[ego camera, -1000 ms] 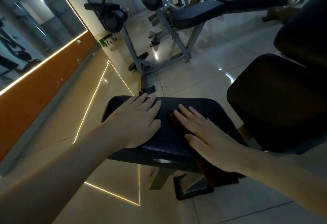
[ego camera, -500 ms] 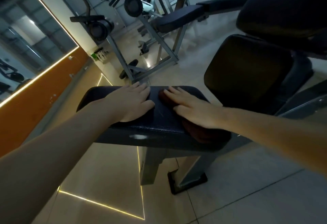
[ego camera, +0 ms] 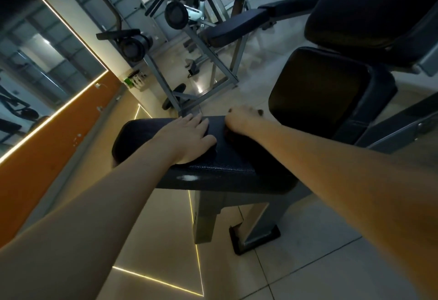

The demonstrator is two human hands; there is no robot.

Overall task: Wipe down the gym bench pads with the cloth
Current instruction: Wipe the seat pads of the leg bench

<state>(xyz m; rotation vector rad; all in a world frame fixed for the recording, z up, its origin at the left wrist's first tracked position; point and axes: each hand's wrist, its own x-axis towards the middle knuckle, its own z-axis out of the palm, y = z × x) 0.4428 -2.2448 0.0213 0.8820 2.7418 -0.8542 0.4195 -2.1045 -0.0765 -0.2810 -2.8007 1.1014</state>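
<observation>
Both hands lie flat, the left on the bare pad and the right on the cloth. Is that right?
Not quite. The left hand does lie flat on the bare pad, but the right hand is not flat. Its fingers are curled, gripping the cloth at the pad's far edge. The head view shows it.

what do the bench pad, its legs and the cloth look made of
Bench pad: black vinyl or faux leather, likely; pebbled grain, dull sheen, white scuff on the front edge. Legs: grey painted metal, seemingly; flat, square-edged faces. Cloth: dark soft fabric, bunched under the right hand; weave too dim to tell.
</observation>
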